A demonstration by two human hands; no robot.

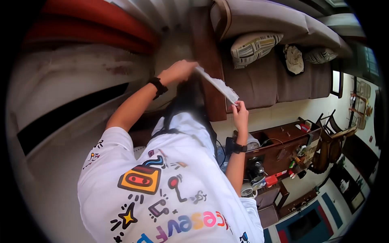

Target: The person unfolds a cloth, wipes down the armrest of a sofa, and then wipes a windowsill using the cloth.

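Observation:
A narrow white strip with a fuzzy upper edge (219, 85), which looks like a folded cloth, stretches between my two hands. My left hand (182, 71) is closed around its far end, with some fingers hidden. At the nearer end, my right hand (240, 112) pinches a corner between thumb and fingers. The strip slants across the dark wooden arm (214, 87) of a sofa; I cannot tell whether it touches the wood. Dark bands circle both wrists.
A brown sofa (255, 83) with a patterned cushion (257, 48) and a crumpled beige cloth (293, 59) lies beyond my hands. To the right, a wooden cabinet (283, 133) stands near several small items and chairs. A red curtain (93, 24) hangs at upper left.

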